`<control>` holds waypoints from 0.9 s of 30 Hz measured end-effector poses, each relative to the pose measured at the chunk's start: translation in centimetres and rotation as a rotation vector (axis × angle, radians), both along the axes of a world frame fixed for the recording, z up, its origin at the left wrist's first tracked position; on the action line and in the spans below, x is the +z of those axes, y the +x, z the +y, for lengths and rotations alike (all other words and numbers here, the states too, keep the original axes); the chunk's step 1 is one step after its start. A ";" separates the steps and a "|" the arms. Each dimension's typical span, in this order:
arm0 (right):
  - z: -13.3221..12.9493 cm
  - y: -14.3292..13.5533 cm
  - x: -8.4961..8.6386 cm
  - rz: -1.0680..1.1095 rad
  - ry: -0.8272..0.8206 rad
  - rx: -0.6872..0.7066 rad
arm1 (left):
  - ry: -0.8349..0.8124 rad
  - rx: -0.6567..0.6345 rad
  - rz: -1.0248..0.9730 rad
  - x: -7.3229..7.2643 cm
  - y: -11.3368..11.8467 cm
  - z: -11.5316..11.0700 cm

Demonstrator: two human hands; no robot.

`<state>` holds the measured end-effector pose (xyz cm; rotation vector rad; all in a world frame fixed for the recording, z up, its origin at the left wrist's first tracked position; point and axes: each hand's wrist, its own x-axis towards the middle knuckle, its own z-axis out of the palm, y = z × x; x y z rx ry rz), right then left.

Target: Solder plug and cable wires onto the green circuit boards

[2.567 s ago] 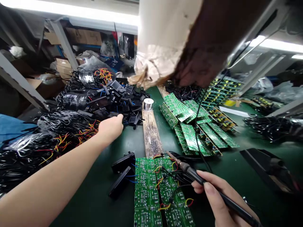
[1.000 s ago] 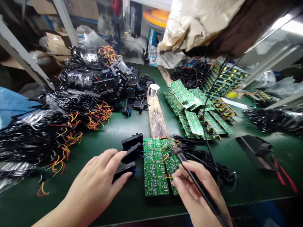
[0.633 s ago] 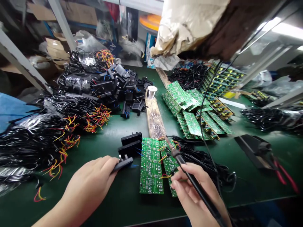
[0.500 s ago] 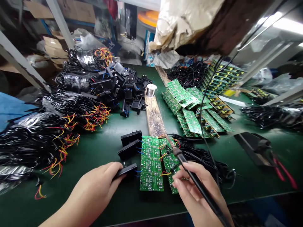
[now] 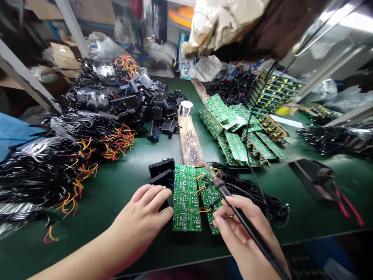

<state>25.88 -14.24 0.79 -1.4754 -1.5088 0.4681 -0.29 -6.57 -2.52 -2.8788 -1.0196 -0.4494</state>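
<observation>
The left hand [image 5: 145, 217] is closed around a black casing [image 5: 164, 205] (mostly hidden under the fingers), just beside the left edge of the left green circuit panel [image 5: 186, 202]. Two more casings [image 5: 161, 167] lie just beyond it. The right hand [image 5: 247, 229] is clamped on the soldering iron [image 5: 223, 189], its tip over the far end of the right green circuit panel [image 5: 208, 198]; contact is unclear. Farther off, a solder spool [image 5: 185, 109] stands on a wooden strip [image 5: 190, 142]. Red-handled pliers [image 5: 349, 207] lie right on the green surface [image 5: 125, 181].
</observation>
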 end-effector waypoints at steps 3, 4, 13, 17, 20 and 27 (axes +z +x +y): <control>-0.2 0.2 -0.8 -0.107 0.046 0.011 | 0.021 0.029 0.003 -0.3 0.3 -0.2; -0.3 0.3 -1.4 -0.166 0.078 0.022 | 0.036 0.036 0.003 -0.4 0.5 -0.3; -0.7 0.4 -5.4 -0.588 0.347 0.204 | 0.164 0.051 0.057 0.1 0.7 -0.1; -0.6 0.9 -5.1 -0.623 0.342 0.146 | 0.135 0.032 0.054 0.0 0.7 -0.1; -0.6 1.4 -5.0 -0.643 0.344 0.135 | 0.093 0.036 0.062 0.0 1.1 -0.1; -1.0 2.0 -4.9 -0.569 0.286 0.132 | 0.054 0.115 0.011 0.4 1.2 0.5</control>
